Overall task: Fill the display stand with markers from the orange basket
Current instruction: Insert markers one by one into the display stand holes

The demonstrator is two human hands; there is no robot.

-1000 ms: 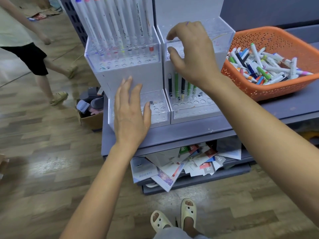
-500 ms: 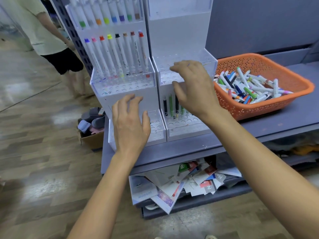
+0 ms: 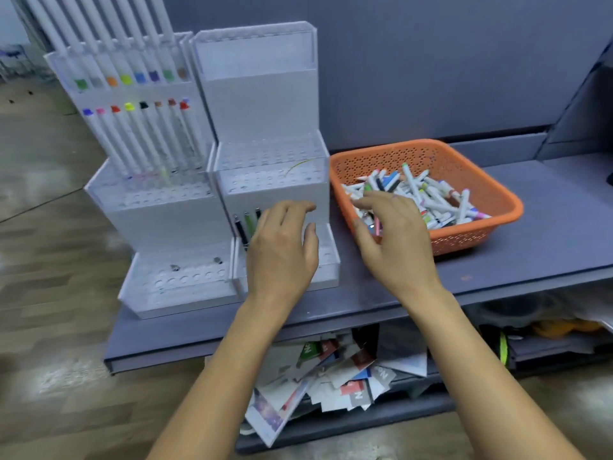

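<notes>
Two white tiered display stands sit side by side on a grey shelf. The left stand (image 3: 149, 207) holds rows of white markers with coloured caps. The right stand (image 3: 265, 107) is mostly bare, with a few dark and green markers (image 3: 247, 224) in its lowest tier. To the right is the orange basket (image 3: 497, 200) heaped with loose markers (image 3: 428, 197). My left hand (image 3: 282, 250) hovers open over the right stand's lowest tier. My right hand (image 3: 394, 240) is open at the basket's near left corner, fingers spread over the markers, holding nothing.
The grey shelf (image 3: 547, 240) runs right past the basket, with a dark panel wall behind. Below it a lower shelf holds a pile of loose printed cards and papers (image 3: 335, 370). Wooden floor lies to the left.
My right hand has moved from the right stand's middle tier to the basket. My left hand has shifted right, from the left stand to the right one. The view has swung right and the bystander has left it.
</notes>
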